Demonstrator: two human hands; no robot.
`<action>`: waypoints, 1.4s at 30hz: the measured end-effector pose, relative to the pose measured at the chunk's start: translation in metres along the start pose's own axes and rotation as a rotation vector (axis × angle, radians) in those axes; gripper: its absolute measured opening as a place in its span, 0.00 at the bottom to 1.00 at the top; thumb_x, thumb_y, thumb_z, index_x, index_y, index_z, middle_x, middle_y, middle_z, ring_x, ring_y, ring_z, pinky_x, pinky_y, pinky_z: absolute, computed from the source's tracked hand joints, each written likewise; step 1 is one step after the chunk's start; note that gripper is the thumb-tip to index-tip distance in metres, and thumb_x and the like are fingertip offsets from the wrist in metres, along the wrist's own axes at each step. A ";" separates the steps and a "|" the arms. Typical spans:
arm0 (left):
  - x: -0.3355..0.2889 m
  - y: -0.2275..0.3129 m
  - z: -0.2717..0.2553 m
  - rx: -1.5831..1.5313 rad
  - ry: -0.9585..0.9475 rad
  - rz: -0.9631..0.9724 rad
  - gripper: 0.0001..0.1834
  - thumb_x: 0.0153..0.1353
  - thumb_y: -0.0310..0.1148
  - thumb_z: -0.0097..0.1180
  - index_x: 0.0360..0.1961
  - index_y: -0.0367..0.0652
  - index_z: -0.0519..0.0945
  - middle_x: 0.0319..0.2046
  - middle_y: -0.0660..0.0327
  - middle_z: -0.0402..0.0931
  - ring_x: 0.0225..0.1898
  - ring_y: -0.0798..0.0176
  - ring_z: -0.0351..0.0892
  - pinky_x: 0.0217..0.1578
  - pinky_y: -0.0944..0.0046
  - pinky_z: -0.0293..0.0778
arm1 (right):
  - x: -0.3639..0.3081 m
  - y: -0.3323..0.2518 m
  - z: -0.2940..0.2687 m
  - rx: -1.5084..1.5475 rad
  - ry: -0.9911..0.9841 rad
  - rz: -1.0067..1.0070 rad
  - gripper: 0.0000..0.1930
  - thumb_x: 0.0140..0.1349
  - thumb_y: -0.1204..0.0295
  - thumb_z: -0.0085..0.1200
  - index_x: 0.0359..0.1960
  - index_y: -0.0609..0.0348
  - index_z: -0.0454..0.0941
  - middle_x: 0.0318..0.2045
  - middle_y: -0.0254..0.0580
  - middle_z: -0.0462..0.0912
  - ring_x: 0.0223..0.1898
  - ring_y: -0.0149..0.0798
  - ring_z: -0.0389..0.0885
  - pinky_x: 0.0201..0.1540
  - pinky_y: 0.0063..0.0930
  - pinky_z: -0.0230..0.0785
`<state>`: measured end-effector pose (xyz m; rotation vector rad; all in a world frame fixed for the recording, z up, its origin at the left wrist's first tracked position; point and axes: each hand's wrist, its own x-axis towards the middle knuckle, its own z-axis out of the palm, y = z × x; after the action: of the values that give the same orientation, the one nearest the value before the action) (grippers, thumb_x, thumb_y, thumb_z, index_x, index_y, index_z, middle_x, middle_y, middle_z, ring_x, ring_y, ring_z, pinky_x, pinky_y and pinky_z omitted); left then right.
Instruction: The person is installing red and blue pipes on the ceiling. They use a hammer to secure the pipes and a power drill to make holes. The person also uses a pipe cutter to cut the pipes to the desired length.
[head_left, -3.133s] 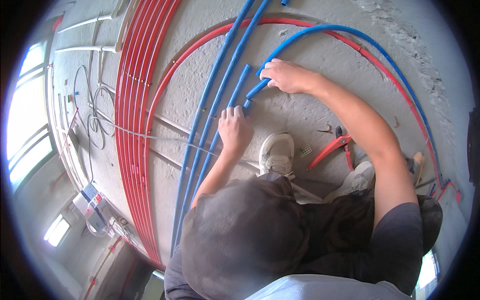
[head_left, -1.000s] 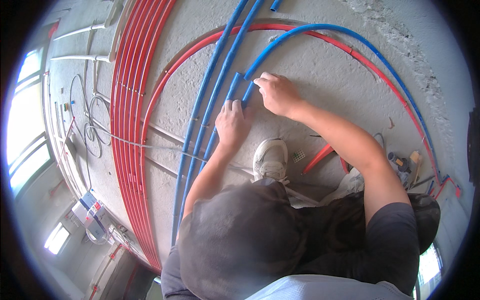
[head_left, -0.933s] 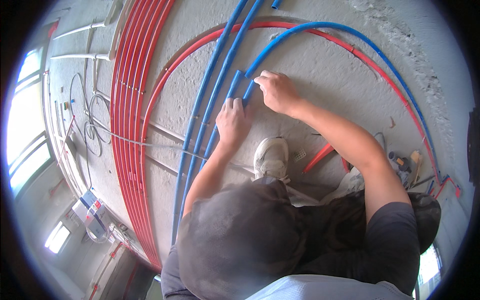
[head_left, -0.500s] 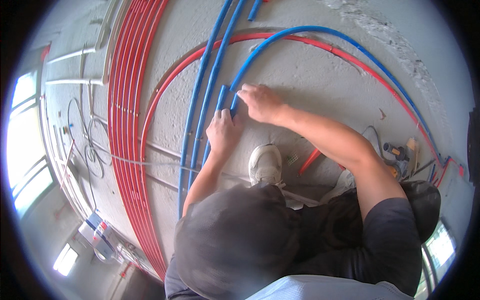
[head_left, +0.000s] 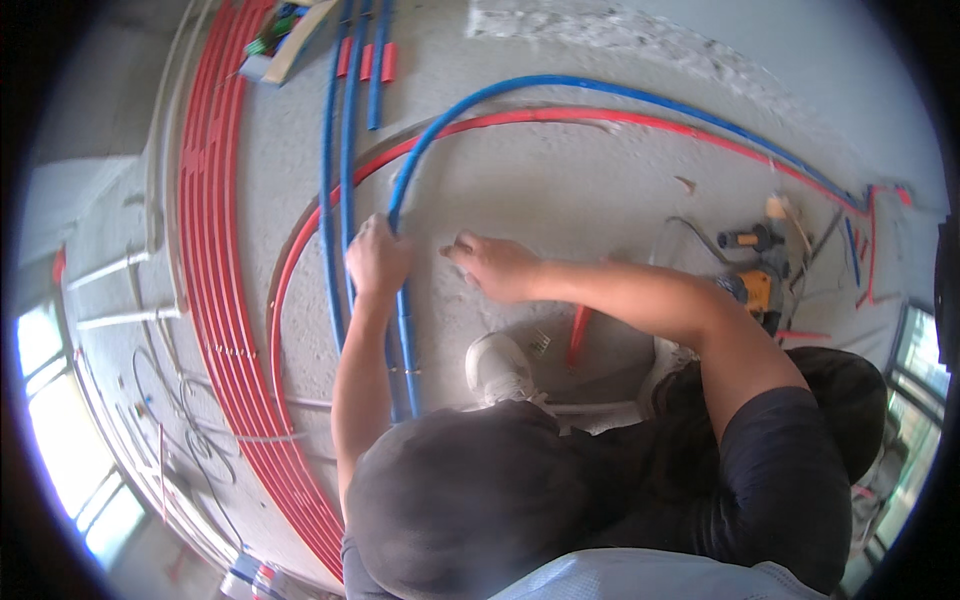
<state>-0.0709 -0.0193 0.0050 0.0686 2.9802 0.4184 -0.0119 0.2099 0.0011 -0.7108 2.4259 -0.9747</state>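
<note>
A long blue pipe (head_left: 540,80) curves over from the far right and comes down to my left hand (head_left: 378,258). My left hand is closed around it, hiding the spot where the curved pipe meets the straight blue pipe length (head_left: 405,335) below. Two more straight blue pipes (head_left: 330,180) run alongside on the left. My right hand (head_left: 497,268) is off the pipe, a short way to its right above the concrete floor. Its fingers are loosely bent, somewhat apart, with nothing visible in them.
Red pipes (head_left: 215,230) run in a bundle on the left. A red pipe (head_left: 560,115) arcs beneath the blue ones. A yellow and black power tool (head_left: 755,285) lies at right. A red offcut (head_left: 580,335) lies near my shoe (head_left: 497,368). An open box (head_left: 285,45) stands at the far left.
My right hand has let go of the blue pipe and drawn away to the right. My left hand now grips where the curved pipe comes down. The view has shifted.
</note>
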 end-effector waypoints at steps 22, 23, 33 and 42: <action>-0.062 0.001 0.006 -0.162 0.088 -0.137 0.12 0.62 0.30 0.67 0.39 0.29 0.88 0.29 0.46 0.85 0.28 0.52 0.85 0.33 0.53 0.77 | -0.310 0.244 -0.315 -0.614 0.347 0.721 0.17 0.72 0.67 0.58 0.59 0.57 0.81 0.55 0.52 0.84 0.59 0.57 0.80 0.62 0.51 0.73; -0.063 -0.001 0.006 -0.217 0.071 -0.162 0.11 0.62 0.27 0.67 0.40 0.29 0.88 0.28 0.48 0.86 0.27 0.56 0.84 0.31 0.56 0.76 | -0.297 0.271 -0.308 -0.633 0.413 0.701 0.17 0.72 0.67 0.58 0.60 0.57 0.81 0.56 0.52 0.84 0.59 0.57 0.80 0.62 0.51 0.73; -0.083 -0.003 0.019 -0.587 0.213 -0.603 0.12 0.59 0.19 0.64 0.44 0.28 0.89 0.33 0.59 0.86 0.31 0.68 0.79 0.34 0.65 0.75 | -0.236 0.342 -0.299 -0.674 0.348 0.451 0.08 0.72 0.69 0.56 0.45 0.61 0.78 0.47 0.50 0.83 0.56 0.55 0.79 0.59 0.49 0.73; -0.085 0.011 0.009 -0.717 0.083 -0.602 0.16 0.59 0.19 0.62 0.49 0.28 0.88 0.37 0.61 0.86 0.38 0.67 0.80 0.43 0.69 0.75 | -0.234 0.379 -0.285 -0.687 0.328 0.478 0.17 0.75 0.70 0.52 0.62 0.59 0.80 0.60 0.55 0.81 0.65 0.58 0.76 0.68 0.47 0.69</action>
<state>0.0144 -0.0116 0.0104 -0.8879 2.5382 1.3460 -0.1014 0.7293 -0.0399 -0.1349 3.0366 -0.0525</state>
